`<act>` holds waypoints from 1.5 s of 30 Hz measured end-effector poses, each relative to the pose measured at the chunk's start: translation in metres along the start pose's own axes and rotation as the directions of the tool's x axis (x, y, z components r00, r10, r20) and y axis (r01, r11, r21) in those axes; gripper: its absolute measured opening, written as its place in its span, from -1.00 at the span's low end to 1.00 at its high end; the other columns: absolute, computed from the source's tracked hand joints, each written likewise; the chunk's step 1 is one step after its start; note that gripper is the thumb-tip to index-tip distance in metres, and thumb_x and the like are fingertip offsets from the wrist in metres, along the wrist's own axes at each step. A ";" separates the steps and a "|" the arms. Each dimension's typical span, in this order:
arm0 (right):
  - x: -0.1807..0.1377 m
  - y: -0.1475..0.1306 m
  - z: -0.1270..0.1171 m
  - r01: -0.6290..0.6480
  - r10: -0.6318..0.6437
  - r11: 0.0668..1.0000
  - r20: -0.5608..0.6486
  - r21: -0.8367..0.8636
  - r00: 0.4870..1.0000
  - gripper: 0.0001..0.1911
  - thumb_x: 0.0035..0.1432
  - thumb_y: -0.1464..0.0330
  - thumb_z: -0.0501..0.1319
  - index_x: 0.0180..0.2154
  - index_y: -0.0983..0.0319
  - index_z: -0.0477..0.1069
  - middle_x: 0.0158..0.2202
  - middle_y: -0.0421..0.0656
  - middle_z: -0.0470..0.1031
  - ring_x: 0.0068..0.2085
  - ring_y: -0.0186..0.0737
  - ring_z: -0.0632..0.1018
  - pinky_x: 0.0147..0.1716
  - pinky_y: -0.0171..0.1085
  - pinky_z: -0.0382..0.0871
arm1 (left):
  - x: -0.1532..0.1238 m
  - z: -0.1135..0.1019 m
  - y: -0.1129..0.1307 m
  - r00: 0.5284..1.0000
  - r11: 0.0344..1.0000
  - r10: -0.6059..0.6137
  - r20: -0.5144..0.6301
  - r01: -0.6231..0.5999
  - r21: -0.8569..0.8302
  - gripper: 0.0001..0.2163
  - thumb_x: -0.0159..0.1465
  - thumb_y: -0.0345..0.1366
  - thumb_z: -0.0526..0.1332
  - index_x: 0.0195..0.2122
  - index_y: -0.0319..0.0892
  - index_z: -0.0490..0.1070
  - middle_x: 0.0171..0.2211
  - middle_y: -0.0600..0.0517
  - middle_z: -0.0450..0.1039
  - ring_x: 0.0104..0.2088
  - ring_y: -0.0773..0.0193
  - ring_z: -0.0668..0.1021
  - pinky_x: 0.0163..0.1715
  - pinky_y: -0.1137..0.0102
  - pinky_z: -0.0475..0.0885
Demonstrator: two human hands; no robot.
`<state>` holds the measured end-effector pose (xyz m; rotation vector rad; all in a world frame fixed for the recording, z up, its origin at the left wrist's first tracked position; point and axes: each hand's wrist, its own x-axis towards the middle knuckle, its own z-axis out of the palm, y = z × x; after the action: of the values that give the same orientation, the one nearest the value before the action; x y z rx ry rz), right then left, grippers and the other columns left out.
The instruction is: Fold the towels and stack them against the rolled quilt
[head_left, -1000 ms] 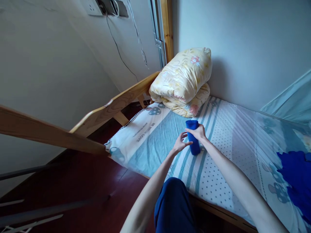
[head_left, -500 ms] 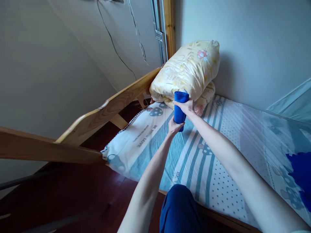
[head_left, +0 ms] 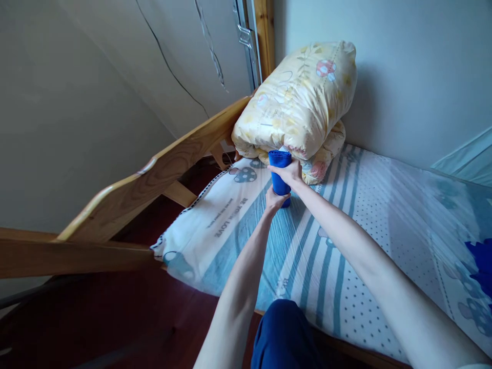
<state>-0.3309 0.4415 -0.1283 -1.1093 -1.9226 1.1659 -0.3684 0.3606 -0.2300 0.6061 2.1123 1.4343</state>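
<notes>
A rolled-up blue cloth [head_left: 280,160] stands upright between my hands, just in front of the stacked bedding at the head of the bed. My right hand [head_left: 289,173] is closed round its upper part, with the thumb across the side facing me. Lower down, my left hand [head_left: 275,199] grips the roll near its bottom end. Beneath both hands lies the patterned bed sheet [head_left: 246,241]; whether the roll touches it I cannot tell. Behind the roll rests a folded yellow quilt [head_left: 300,102] with mushroom prints.
A wooden bed rail [head_left: 154,179] runs along the left side. At the right edge of the bed lies a crumpled blue cloth [head_left: 480,264]. Cables [head_left: 172,72] hang on the wall behind the rail. My knee [head_left: 282,328] is against the near bed edge.
My view has shifted slightly, with the quilt now looking larger and nearer. The roll sits a little lower against the quilt, still in both hands.
</notes>
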 end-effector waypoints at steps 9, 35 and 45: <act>0.009 0.024 0.008 0.046 -0.046 0.998 0.003 0.030 0.999 -0.51 -0.15 0.16 0.51 -0.18 0.23 0.51 -0.20 -0.09 0.65 -0.03 0.04 0.64 0.01 -0.09 0.52 | 0.004 0.001 -0.005 1.000 1.000 0.002 0.013 -0.002 -0.010 -0.53 -0.09 -0.35 0.46 -0.10 -0.24 0.50 -0.28 -0.06 0.61 -0.19 0.02 0.65 -0.13 0.24 0.54; -0.134 0.150 -0.137 -0.377 0.387 0.869 0.037 0.321 0.921 -0.22 -0.42 0.31 0.60 -0.05 0.12 0.43 -0.06 -0.10 0.60 -0.06 -0.10 0.59 -0.03 -0.07 0.54 | -0.013 -0.005 -0.034 0.997 0.939 0.079 0.004 -0.076 0.334 -0.13 -0.02 -0.36 0.39 0.34 -0.33 0.12 0.29 -0.34 0.28 0.33 -0.17 0.32 0.33 0.02 0.22; -0.351 0.257 -0.391 -0.629 0.688 0.698 -0.566 0.342 0.454 -0.57 -0.19 0.35 0.43 -0.20 0.14 0.42 -0.22 -0.16 0.62 -0.16 -0.10 0.65 -0.24 -0.19 0.55 | -0.285 0.116 -0.073 0.403 0.499 0.256 0.879 -0.834 0.236 -0.37 0.17 -0.32 0.35 0.30 0.02 0.32 0.36 -0.11 0.26 0.36 -0.10 0.30 0.27 0.04 0.34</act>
<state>0.2373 0.3451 -0.2280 -2.0081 -0.8477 0.9741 -0.0816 0.2416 -0.2886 2.0599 1.6110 0.3532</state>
